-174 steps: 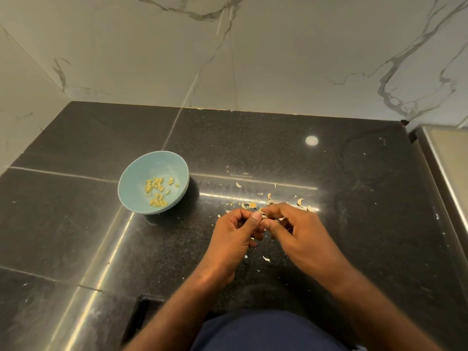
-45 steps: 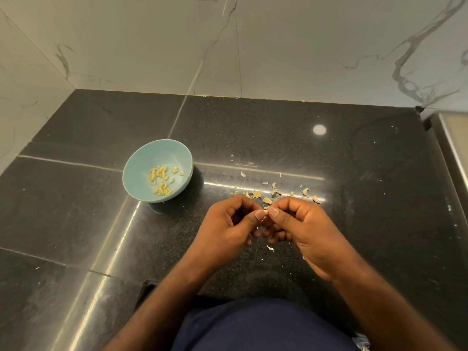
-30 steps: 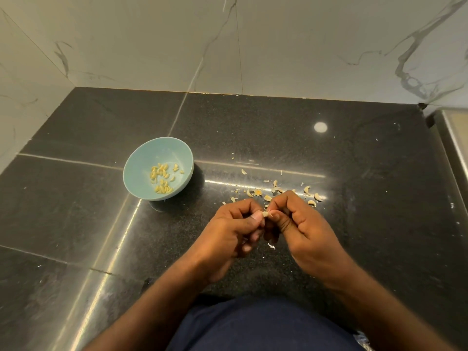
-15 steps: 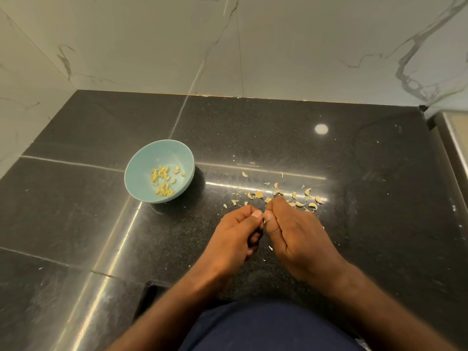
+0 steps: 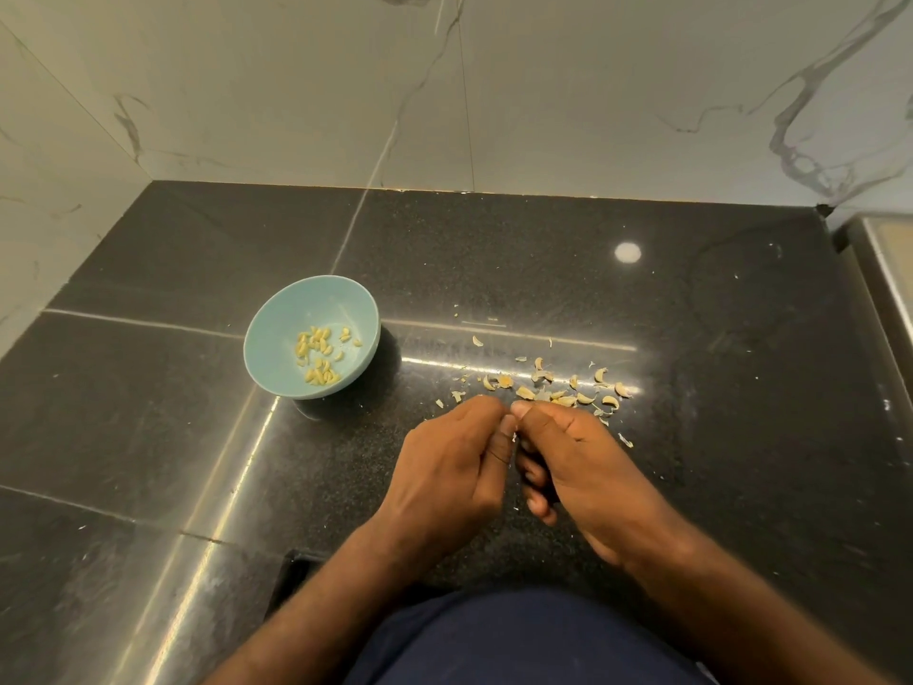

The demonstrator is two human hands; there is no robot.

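Note:
My left hand (image 5: pixel 447 467) and my right hand (image 5: pixel 573 457) meet thumb to thumb over the black counter, fingers curled, pinching a small pale seed (image 5: pixel 514 436) that is almost hidden between them. A light blue bowl (image 5: pixel 276 333) stands up and to the left of my hands and holds several peeled yellowish kernels (image 5: pixel 320 355). Just beyond my fingertips lies a scatter of pale shell pieces (image 5: pixel 553 385).
The black polished counter (image 5: pixel 642 313) ends at white marble walls (image 5: pixel 593 91) behind and on the left. A raised metal edge (image 5: pixel 889 269) runs along the far right. A dark slot (image 5: pixel 291 575) sits near my left forearm. Small shell flecks dot the counter.
Both hands have stayed together over the same spot, shifting slightly as the fingers work the seed; a few more shell pieces lie beyond them than 5.8 s ago. The bowl has not moved.

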